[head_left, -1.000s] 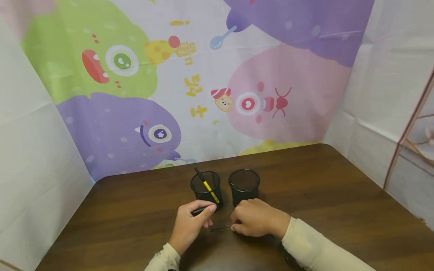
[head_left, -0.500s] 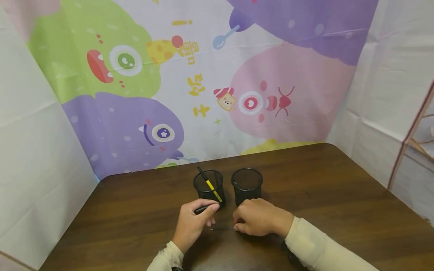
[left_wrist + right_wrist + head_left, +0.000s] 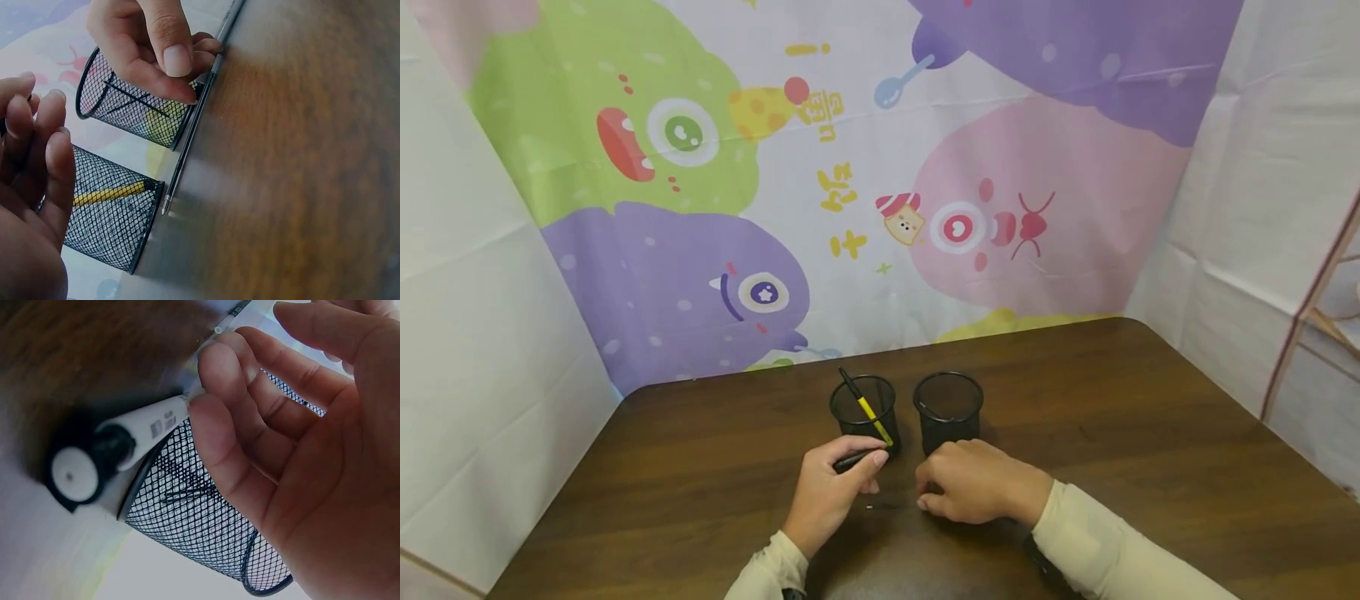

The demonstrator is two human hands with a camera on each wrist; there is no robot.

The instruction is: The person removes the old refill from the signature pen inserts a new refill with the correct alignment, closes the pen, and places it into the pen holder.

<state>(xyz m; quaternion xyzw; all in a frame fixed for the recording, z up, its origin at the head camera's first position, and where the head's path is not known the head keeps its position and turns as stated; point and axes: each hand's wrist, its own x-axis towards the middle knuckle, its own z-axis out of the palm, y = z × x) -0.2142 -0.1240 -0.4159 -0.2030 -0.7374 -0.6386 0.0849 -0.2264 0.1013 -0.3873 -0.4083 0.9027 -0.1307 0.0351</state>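
Observation:
My left hand [image 3: 829, 492] pinches a black pen [image 3: 852, 460] between thumb and fingers; the left wrist view shows just a sliver of it. A slim pen or refill [image 3: 187, 140] with a metal tip and dark tube lies along the table, its tip [image 3: 869, 507] pointing left. Over its rear part is my right hand [image 3: 973, 483], fingers loosely curled and touching or almost touching it. Thumb and fingertips stand apart in the right wrist view. There, a white barrel [image 3: 153, 428] with a black end reaches those fingertips; whether it belongs to the same piece I cannot tell.
Two black mesh pen cups stand just beyond the hands. The left cup [image 3: 842, 429] has a yellow-and-black pen [image 3: 871, 412] leaning in it; the right cup [image 3: 951, 429] holds thin dark sticks [image 3: 134, 97]. A brown table [image 3: 700, 467] ends at a cartoon-printed cloth [image 3: 850, 308].
The slim pen or refill has turned slightly and looks fainter against the table. Both hands keep nearly the same pose; the whole view has shifted a little.

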